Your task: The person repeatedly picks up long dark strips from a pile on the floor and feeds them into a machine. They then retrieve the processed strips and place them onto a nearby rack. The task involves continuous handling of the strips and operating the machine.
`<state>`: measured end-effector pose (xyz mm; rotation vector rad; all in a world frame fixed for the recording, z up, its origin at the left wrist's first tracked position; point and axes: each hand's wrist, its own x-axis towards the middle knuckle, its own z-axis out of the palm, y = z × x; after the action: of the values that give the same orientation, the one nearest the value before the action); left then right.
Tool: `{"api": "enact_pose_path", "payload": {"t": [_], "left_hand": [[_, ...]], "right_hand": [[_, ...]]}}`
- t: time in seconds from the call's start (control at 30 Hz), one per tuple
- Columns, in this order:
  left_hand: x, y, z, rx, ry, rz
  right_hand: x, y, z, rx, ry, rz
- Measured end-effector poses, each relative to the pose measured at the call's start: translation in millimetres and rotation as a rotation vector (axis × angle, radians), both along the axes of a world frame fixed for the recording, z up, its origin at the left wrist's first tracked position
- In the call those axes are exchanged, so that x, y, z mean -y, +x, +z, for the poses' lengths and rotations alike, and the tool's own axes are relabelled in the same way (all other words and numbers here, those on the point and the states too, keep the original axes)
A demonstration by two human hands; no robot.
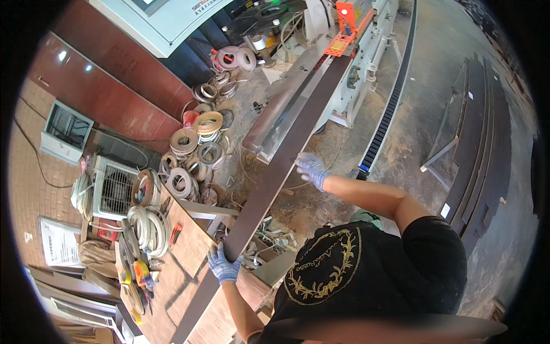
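A long, narrow dark brown board (266,192) runs from the machine at the top down to a wooden bench (166,275) at the lower left. My left hand (224,266), in a pale blue-grey work glove, lies across it near the bench, fingers at one edge and thumb at the other. Farther along, my gloved right hand (312,170) holds the right edge, its fingertips on the rim. The undersides of both grips are hidden. At its far end the board lies along the machine bed (286,123), close to an orange guard (341,43).
Rolls of edging tape (183,140) are piled on the floor to the left. Coils (150,229), a red cutter (175,234) and yellow tape (141,270) lie on the bench. A black roller track (389,103) and stacked dark boards (478,155) stand at right.
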<state>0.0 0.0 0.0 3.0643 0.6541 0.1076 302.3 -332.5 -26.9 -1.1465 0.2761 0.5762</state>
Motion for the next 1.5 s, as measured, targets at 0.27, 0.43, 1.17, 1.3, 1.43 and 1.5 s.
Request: {"api": "enact_pose_path", "payload": {"t": [0.27,0.43,1.17,1.3,1.43,1.5], "left_hand": [[-11.6,56.1,-13.0,0.206,-0.132,-0.212],[7.6,102.0,-7.2,0.220,-0.112,-0.177],[16.9,154.3,-10.4,0.197,-0.120,-0.126],[18.9,155.0,-7.9,0.191,-0.112,-0.123],[20.6,156.3,-6.3,0.208,-0.064,-0.150],[20.6,155.4,-6.9,0.212,-0.065,-0.143]], "right_hand": [[11.3,46.4,4.9,0.870,-1.201,0.244],[-7.1,75.7,16.2,0.781,-1.381,0.316],[15.9,126.1,21.1,0.760,-1.404,0.478],[17.8,124.8,21.1,0.773,-1.390,0.479],[18.2,126.3,21.1,0.772,-1.373,0.494],[18.8,126.2,21.4,0.768,-1.375,0.505]]}}
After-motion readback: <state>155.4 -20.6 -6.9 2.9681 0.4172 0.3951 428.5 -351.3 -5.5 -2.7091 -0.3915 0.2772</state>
